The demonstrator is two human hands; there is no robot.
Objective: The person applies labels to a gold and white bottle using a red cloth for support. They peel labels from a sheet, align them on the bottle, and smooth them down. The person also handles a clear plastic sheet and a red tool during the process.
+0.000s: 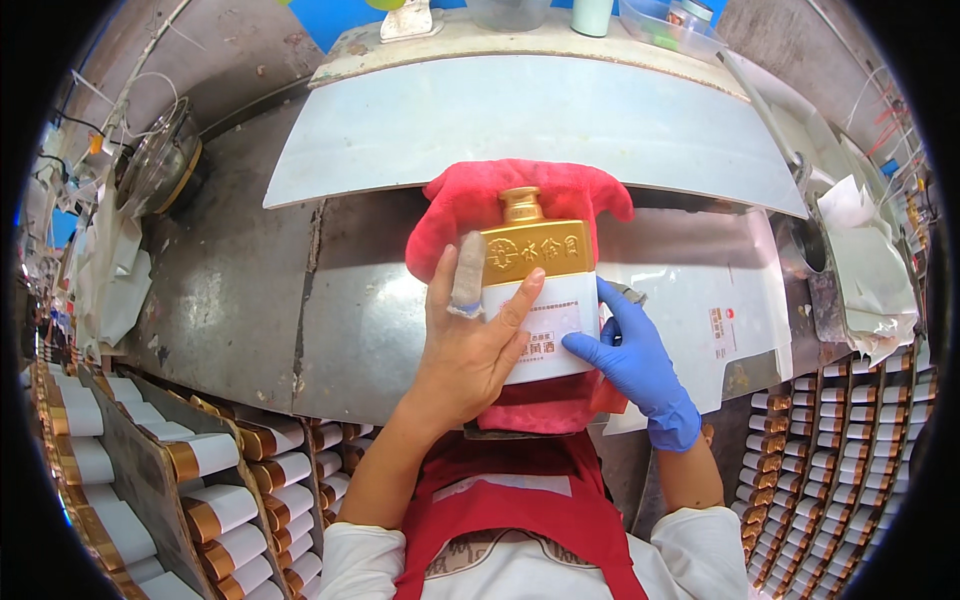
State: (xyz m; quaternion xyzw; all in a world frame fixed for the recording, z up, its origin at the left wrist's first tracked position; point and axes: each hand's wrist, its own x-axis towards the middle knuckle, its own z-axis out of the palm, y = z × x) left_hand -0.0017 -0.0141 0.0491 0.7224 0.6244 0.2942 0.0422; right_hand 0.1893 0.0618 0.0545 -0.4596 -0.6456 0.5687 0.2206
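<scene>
A flat-sided bottle (558, 303), gold at its neck and shoulder and white below, lies face up on a red plush cloth (455, 195). Its neck points away from me. My bare left hand (470, 350) is on its left side, with one finger across the white front and another, in a grey finger cover (468, 272), along the left edge. My right hand (640, 355), in a blue glove, grips the right edge, thumb on the front and the other fingers partly hidden at the side. What is under the bottle is hidden.
Racks of similar gold-and-white bottles stand at the lower left (225, 505) and lower right (820, 470). Printed white sheets (700, 300) lie right of the cloth. Beyond is a pale board (520, 120). A glass bowl (165, 160) sits far left; crumpled paper (865, 270) hangs at right.
</scene>
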